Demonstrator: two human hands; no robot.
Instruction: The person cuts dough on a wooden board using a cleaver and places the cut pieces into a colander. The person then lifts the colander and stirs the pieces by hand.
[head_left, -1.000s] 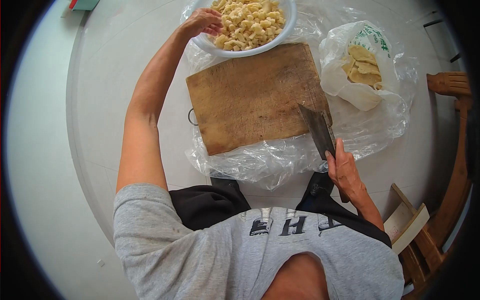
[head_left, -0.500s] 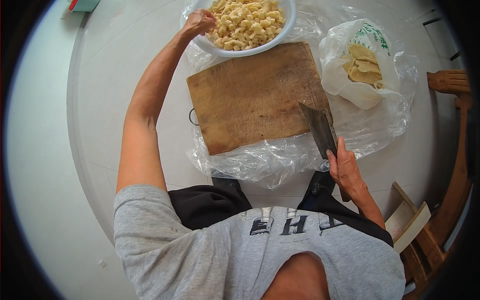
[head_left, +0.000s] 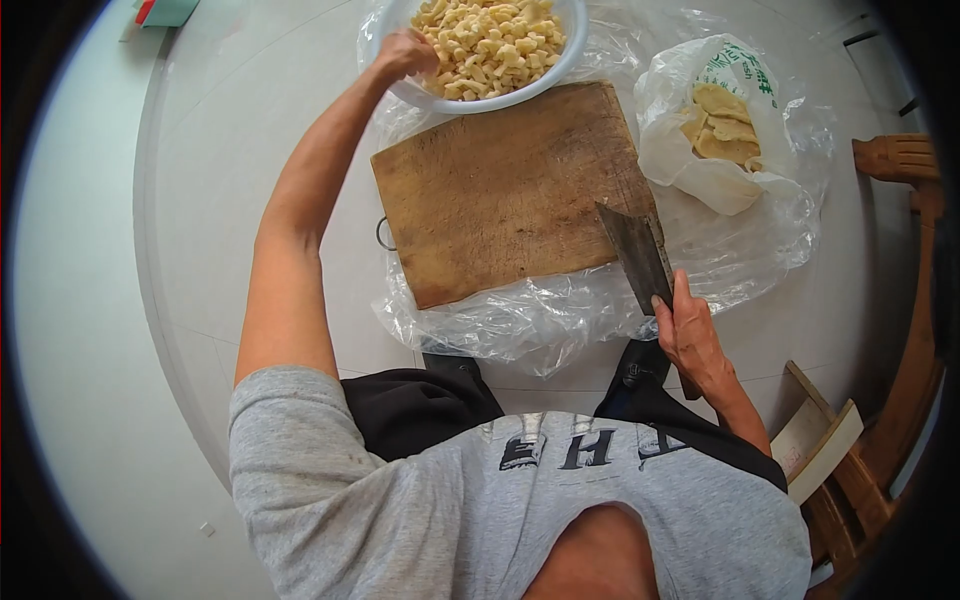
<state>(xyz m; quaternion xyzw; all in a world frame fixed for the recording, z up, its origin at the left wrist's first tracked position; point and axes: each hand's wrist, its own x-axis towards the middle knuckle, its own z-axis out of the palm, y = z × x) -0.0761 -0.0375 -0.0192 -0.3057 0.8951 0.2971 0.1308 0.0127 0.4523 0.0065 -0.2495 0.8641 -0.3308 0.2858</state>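
My right hand (head_left: 693, 335) is wrapped round the handle of a cleaver (head_left: 638, 255). Its dark blade points up and left, over the lower right corner of a worn wooden cutting board (head_left: 510, 195). At the far side of the board, my left hand (head_left: 408, 54) reaches over the left rim of a pale plastic bowl (head_left: 545, 92). The bowl is heaped with small yellowish chopped pieces (head_left: 490, 45). The left fingers are curled down at the edge of the pieces; their tips are hidden, and I cannot make out what is in them.
A white plastic bag (head_left: 735, 200) with flat yellowish slabs (head_left: 725, 130) lies right of the board. Clear plastic sheeting (head_left: 520, 330) spreads on the floor under the board. Wooden furniture (head_left: 905, 165) stands at the far right. My feet are just below the board.
My left hand has moved slightly right and down at the bowl's rim, its fingers curling more. The cleaver and my right hand are nearly still.
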